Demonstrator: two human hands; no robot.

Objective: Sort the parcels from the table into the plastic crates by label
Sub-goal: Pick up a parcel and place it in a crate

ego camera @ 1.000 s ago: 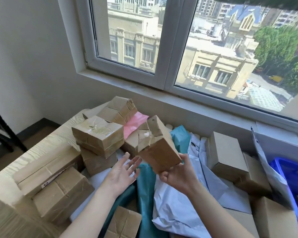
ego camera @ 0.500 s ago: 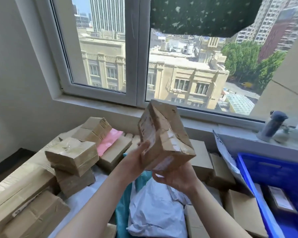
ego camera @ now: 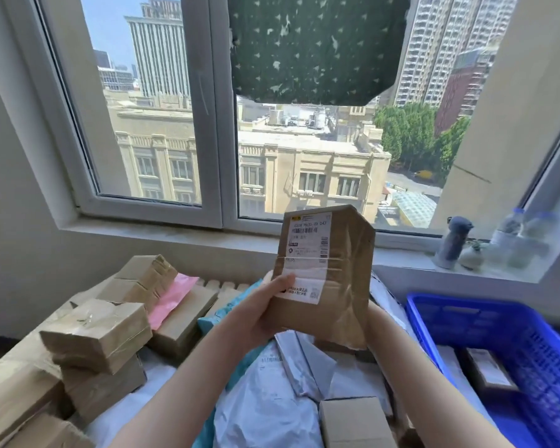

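My left hand grips a brown parcel by its left side. The thumb presses on the front, right at the left edge of the white label. The other fingers go round the back, where I cannot see them. My right hand is hidden behind the parcel, so I cannot tell if it grips or is flat. Only my right forearm shows, and it goes up behind the parcel's lower right part.

The parcel is up in the air. It stands upright with the label side facing me. It is above the heap of other parcels and a bit to the left of the blue crate.

Under my arms lie white bags with a teal bag poking out from under my left arm. A small box sits near the bottom edge. To the left, taped brown boxes are stacked on each other, with a pink bag between two of them.

Inside the blue crate lies one flat brown box with a label on top.

Behind it all is the window sill. A grey bottle stands on its right end, next to some blurry clear bottles. A dark green cloth covers the top of the window.
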